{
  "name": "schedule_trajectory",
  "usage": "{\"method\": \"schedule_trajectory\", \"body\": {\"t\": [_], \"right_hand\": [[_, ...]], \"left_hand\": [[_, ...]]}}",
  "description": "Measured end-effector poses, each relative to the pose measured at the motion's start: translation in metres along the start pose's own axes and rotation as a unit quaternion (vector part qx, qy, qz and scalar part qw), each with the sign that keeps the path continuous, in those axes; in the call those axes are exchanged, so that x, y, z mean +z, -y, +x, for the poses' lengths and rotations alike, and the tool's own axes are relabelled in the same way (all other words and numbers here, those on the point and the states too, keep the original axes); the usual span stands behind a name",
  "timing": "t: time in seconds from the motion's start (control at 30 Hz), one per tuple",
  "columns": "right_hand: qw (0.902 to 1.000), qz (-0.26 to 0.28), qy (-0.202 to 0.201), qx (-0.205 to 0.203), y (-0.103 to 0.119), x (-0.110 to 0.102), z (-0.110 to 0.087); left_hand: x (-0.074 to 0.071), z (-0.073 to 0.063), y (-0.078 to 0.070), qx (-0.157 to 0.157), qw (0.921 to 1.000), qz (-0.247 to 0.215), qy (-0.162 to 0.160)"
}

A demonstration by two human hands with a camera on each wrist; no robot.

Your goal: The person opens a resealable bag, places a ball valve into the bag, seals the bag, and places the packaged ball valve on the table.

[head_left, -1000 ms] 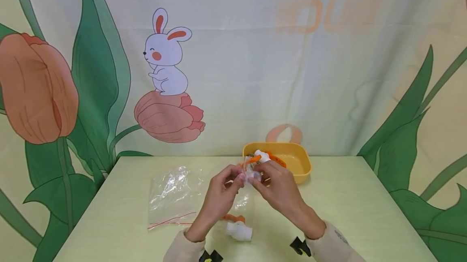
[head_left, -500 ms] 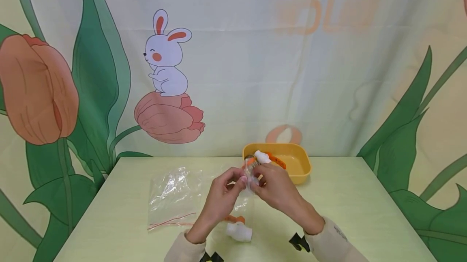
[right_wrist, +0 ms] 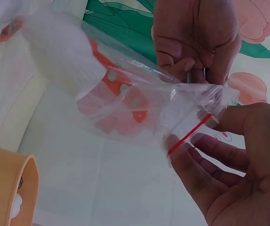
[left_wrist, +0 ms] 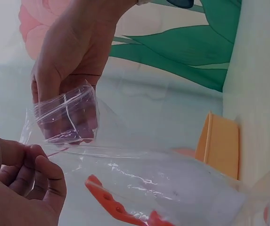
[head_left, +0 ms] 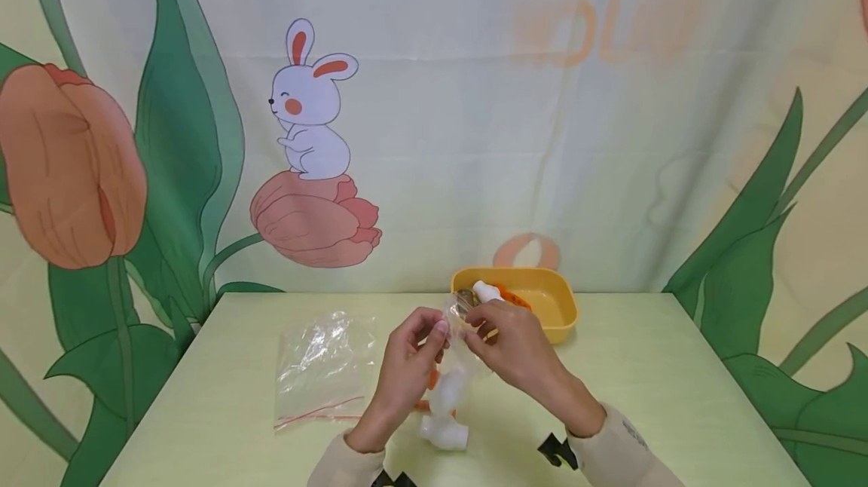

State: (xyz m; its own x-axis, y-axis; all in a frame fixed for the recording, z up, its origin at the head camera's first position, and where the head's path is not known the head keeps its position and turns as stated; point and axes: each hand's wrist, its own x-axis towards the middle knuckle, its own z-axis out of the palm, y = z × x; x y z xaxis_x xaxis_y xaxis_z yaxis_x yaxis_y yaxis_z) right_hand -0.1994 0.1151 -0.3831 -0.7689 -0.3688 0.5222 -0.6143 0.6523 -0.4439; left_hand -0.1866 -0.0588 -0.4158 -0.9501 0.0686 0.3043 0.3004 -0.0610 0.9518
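Both hands are at the mouth of a clear zip bag point(left_wrist: 135, 162), held up over the table. My left hand point(head_left: 407, 359) pinches one side of the mouth between thumb and fingers. At the other side, my right hand point(head_left: 515, 340) grips the edge by its red zip strip point(right_wrist: 190, 134). Inside the bag hang a white plastic pipe fitting point(head_left: 447, 390) and an orange strip with holes point(left_wrist: 113, 207). Below on the table lie a second white fitting point(head_left: 445, 434) and an orange piece point(head_left: 423, 405), partly hidden by the hanging bag.
Behind the right hand stands a yellow tub point(head_left: 552, 306) holding a white fitting point(head_left: 484, 291), an orange piece point(head_left: 515, 298) and a metallic-looking item point(head_left: 464, 300). On the left, a flat clear zip bag point(head_left: 325, 366) lies on the table. A printed cloth point(head_left: 434, 133) hangs behind.
The white fitting and orange strip, earlier up between the fingers, now hang lower in the bag below the hands. The left hand has shifted slightly left; the tub and flat bag stay put.
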Motion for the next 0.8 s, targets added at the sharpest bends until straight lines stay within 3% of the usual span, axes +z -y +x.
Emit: {"method": "schedule_trajectory", "body": {"t": [0.33, 0.6, 0.8], "right_hand": [[0.9991, 0.031, -0.028, -0.011, 0.006, -0.015, -0.004], [0.9980, 0.006, -0.059, -0.023, 0.006, -0.024, -0.016], [0.9954, -0.024, -0.091, 0.018, 0.003, -0.025, -0.025]], "left_hand": [[0.001, 0.000, -0.003, -0.004, 0.9999, 0.000, -0.013], [0.003, 0.002, -0.007, 0.027, 0.9973, -0.049, -0.047], [0.003, 0.003, -0.008, 0.032, 0.9959, -0.055, -0.064]]}}
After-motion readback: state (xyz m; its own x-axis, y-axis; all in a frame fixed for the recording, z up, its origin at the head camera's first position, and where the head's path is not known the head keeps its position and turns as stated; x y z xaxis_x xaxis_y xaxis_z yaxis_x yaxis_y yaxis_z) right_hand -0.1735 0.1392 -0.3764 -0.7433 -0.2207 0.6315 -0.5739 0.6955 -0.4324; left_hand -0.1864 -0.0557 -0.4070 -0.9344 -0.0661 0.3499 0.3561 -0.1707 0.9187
